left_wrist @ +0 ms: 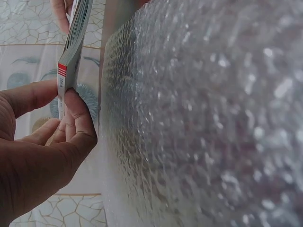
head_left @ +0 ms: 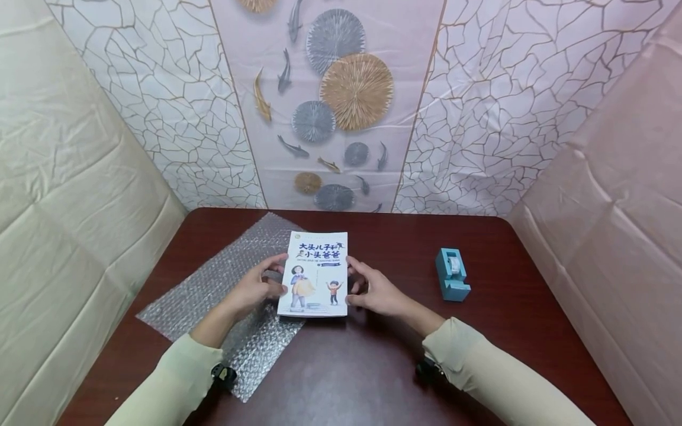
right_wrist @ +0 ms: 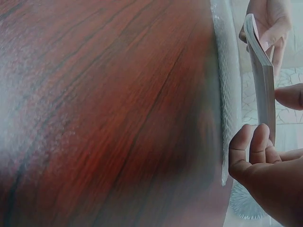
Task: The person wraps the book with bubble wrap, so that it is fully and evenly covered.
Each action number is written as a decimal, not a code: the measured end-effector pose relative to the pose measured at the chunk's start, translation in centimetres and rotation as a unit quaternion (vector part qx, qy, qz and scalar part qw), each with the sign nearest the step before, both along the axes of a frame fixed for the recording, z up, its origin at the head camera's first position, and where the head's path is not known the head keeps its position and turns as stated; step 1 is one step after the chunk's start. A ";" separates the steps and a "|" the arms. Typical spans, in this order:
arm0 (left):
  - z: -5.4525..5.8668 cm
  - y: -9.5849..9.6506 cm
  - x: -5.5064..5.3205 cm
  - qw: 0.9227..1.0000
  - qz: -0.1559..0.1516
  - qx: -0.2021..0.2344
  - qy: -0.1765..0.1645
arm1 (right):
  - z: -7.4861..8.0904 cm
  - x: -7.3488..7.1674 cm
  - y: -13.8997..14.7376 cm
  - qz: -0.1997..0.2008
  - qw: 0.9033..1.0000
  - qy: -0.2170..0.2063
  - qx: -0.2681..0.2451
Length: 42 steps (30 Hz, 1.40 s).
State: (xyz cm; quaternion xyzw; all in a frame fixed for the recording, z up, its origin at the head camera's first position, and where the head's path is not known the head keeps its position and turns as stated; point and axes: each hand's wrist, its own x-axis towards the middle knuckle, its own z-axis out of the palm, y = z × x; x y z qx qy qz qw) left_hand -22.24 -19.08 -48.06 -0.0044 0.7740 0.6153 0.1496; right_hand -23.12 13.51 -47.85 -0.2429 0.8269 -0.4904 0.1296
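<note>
Paperback held up, both sides pinched

L hand & R hand each pinch a long edge; bk is just above bubble wrap on surface. Prob. light, bendy, cover a bit slick; best held by both long edges, w/ pages pressed tog. so they don't fan.

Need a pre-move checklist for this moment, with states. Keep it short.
1. White paperback with blue title lettering gripped by left hand and right hand at opposite edges: ok.
2. Paperback off the clear bubble-wrap sheet: ok, wrist views show a gap.
3. Bubble-wrap sheet spread out on the dark red-brown wooden table: ok.
4. Paperback centred over the sheet: not ok, head view shows it toward the sheet's right edge.
5. Blue block-shaped tape dispenser has a roll of tape: ok.
6. Free tape end ready to pull: cannot tell, too small.
</note>
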 end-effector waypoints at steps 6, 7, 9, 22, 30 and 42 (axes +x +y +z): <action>0.1 -0.4 0.2 1.000 0.001 -0.006 0.001 | 0.0 -0.2 -0.4 0.004 1.000 -0.002 -0.003; 0.1 -0.4 0.2 1.000 0.004 -0.005 0.001 | 0.1 -0.2 -0.5 0.003 1.000 -0.003 -0.003; 0.1 -0.5 0.1 1.000 0.012 -0.001 0.001 | 0.2 -0.2 -0.7 0.000 1.000 -0.008 -0.004; 0.2 -1.6 0.7 1.000 0.028 -0.013 0.004 | 0.4 -0.3 -2.3 0.007 1.000 -0.014 -0.001; 0.7 -2.7 0.7 1.000 0.026 -0.006 0.010 | 1.0 -0.4 -3.2 0.004 1.000 -0.020 0.006; 0.5 -4.1 0.8 1.000 0.017 -0.001 -0.003 | 1.0 -0.8 -4.5 0.014 1.000 -0.013 0.014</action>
